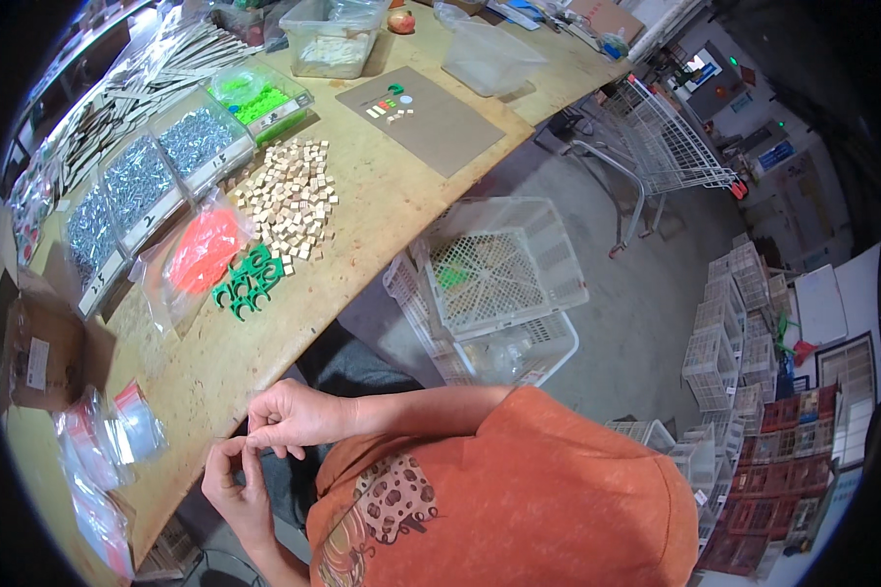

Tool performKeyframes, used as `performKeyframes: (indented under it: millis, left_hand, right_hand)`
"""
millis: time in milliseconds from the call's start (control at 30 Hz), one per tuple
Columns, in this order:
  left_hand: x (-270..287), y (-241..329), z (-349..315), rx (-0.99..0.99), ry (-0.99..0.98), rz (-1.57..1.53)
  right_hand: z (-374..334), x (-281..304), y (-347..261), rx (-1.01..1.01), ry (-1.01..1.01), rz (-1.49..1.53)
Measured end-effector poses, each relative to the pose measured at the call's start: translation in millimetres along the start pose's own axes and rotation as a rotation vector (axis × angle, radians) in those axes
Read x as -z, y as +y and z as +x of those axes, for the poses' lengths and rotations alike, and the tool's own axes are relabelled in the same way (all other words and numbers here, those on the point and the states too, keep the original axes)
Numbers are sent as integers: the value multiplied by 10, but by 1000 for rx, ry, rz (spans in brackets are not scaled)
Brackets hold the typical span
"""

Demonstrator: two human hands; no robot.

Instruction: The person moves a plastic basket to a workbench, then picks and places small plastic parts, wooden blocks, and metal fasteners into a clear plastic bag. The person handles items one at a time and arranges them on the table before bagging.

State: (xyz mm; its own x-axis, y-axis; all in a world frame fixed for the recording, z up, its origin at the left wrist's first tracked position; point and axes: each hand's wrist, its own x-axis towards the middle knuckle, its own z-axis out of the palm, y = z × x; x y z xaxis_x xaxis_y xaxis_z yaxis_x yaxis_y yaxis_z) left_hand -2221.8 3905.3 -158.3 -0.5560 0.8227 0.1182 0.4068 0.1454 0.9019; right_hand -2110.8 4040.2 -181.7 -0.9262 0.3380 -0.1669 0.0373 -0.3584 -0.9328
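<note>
Beside the near edge of the table [225,364], the right hand [301,415] and left hand [235,491] meet, fingertips pinched; whether they grip anything cannot be told. Green curved pieces [255,266] lie on the table beyond the fingers, nearer the right hand, pointing mixed ways.

Worn yellowish tabletop [382,220] runs past me, grey floor [622,313] alongside, pale plastic baskets [558,249] just beside it, metal shopping cart [671,147] farther back. Pale crates [712,367] stacked across the floor from the tabletop, dark red crates [778,489] near them. Far end dim, with a bright opening [700,68] and small green lights [733,61].
</note>
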Motion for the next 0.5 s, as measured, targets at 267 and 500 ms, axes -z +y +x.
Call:
performKeyframes:
  millis: [267, 500]
  left_hand:
    - [-57, -63, 10, -120, 148, 281]
    - [-35, 59, 68, -415, -86, 548]
  right_hand:
    - [-9, -91, -47, -78, 87, -172]
    - [56, 78, -43, -92, 81, -95]
